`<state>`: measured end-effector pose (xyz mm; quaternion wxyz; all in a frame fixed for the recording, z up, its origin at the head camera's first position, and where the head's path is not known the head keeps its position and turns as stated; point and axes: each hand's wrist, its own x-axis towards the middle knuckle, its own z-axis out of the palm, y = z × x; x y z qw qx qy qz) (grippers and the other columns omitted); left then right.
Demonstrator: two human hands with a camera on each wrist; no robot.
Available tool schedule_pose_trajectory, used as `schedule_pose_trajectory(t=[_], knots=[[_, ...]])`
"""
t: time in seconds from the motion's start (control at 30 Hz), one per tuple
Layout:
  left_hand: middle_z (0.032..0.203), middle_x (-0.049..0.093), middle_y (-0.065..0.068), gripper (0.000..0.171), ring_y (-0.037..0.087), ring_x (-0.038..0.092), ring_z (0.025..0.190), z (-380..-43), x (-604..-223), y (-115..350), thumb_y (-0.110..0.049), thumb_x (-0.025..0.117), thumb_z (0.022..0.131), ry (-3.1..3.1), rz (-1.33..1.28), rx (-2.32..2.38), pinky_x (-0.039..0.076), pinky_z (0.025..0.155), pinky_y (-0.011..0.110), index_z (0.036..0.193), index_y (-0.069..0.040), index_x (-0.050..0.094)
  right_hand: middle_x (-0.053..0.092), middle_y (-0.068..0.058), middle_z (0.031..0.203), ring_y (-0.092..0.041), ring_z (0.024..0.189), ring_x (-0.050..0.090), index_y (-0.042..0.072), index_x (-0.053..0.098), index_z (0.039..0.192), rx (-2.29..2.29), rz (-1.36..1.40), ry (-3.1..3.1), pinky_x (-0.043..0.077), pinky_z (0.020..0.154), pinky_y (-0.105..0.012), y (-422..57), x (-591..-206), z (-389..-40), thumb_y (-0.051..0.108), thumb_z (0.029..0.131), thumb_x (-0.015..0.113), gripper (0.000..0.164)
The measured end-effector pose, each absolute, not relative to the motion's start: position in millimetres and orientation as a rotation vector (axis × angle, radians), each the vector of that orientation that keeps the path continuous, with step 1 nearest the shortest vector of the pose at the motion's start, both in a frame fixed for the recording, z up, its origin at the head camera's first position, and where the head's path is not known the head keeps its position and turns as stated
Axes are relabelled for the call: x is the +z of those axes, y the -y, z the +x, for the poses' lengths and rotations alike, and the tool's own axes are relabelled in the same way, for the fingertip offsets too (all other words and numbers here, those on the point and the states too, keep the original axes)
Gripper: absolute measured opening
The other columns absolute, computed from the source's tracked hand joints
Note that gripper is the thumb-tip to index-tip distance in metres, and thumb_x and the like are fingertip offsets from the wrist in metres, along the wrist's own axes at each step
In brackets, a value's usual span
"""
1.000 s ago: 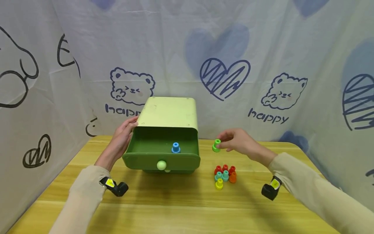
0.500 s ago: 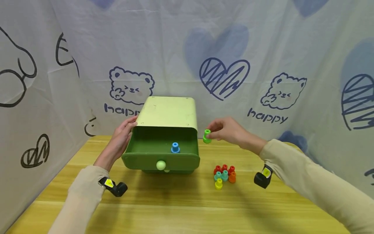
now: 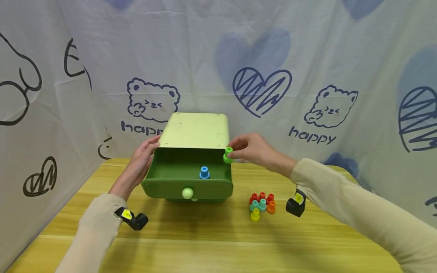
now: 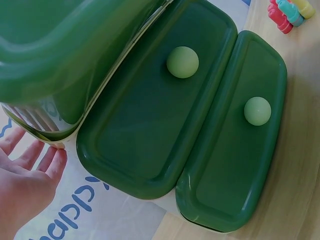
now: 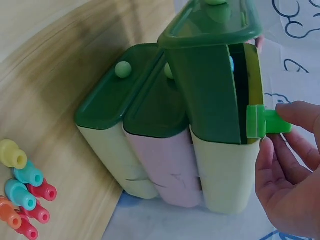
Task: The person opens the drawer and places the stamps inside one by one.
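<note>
My right hand (image 3: 254, 149) pinches a bright green peg-like piece (image 3: 228, 155), wide at its base with a hollow narrower top, at the right rim of the pulled-out top drawer (image 3: 170, 188). A similar blue piece (image 3: 204, 173) stands inside that drawer, near its front. My left hand (image 3: 138, 163) rests its fingers against the left side of the small drawer cabinet (image 3: 196, 131). In the left wrist view, fingertips (image 4: 59, 159) touch the cabinet's side below the open drawer. The right wrist view has the green piece (image 5: 265, 121) held sideways between thumb and fingers.
On the wooden table (image 3: 218, 242), right of the cabinet, several red, teal, orange and yellow pieces (image 3: 262, 205) stand grouped. Two lower drawers with round knobs (image 4: 182, 62) are closed. A printed cloth (image 3: 205, 57) hangs behind and at both sides.
My right hand has carried the green piece leftward and up from beside the cabinet to the open drawer's right rim. The left hand stays at the cabinet's side.
</note>
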<state>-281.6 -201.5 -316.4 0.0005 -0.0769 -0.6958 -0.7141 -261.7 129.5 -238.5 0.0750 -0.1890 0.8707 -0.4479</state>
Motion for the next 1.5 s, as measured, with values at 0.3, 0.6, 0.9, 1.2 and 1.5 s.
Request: schedule_pose_trajectory(t=[0.3,0.6,0.9,1.2,1.5], knots=[[0.157,0.021,0.012,0.059,0.021,0.034,0.13,-281,-315,202,-0.027,0.043,0.103,2.207,-0.235,-2.224,0.04,0.101,0.022,0.154,-0.006,0.021,0.069,-0.012,0.1,-0.023,0.091,0.063,-0.002,0.068,0.106,-1.43,-0.629,-2.576,0.055,0.08,-0.032,-116,-246,-262,0.007,0.084,0.074,0.025],[0.157,0.022,0.012,0.058,0.021,0.034,0.13,-283,-317,202,-0.026,0.043,0.103,2.204,-0.223,-2.221,0.038,0.103,0.025,0.153,-0.006,0.023,0.071,-0.006,0.096,-0.018,0.089,0.064,-0.001,0.071,0.104,-1.238,-0.841,-2.633,0.053,0.08,-0.029,-104,-256,-263,0.01,0.083,0.076,0.025],[0.157,0.022,0.012,0.058,0.019,0.036,0.128,-283,-316,201,-0.027,0.043,0.103,2.196,-0.223,-2.227,0.041,0.098,0.021,0.153,-0.006,0.022,0.071,-0.002,0.089,-0.013,0.083,0.065,0.0,0.072,0.099,-1.088,-0.998,-2.545,0.054,0.075,-0.025,-98,-253,-264,0.01,0.084,0.076,0.018],[0.157,0.022,0.013,0.058,0.02,0.035,0.129,-282,-316,200,-0.026,0.043,0.103,2.186,-0.226,-2.231,0.041,0.099,0.021,0.153,-0.005,0.023,0.07,0.001,0.085,-0.011,0.079,0.063,0.002,0.072,0.095,-1.006,-1.076,-2.558,0.053,0.072,-0.023,-94,-253,-264,0.01,0.083,0.077,0.016],[0.156,0.023,0.013,0.058,0.019,0.036,0.128,-282,-317,200,-0.027,0.044,0.103,2.181,-0.218,-2.231,0.041,0.096,0.019,0.153,-0.006,0.023,0.07,-0.002,0.087,-0.011,0.08,0.064,0.0,0.072,0.099,-0.978,-1.074,-2.58,0.053,0.073,-0.022,-92,-254,-264,0.008,0.082,0.077,0.02]])
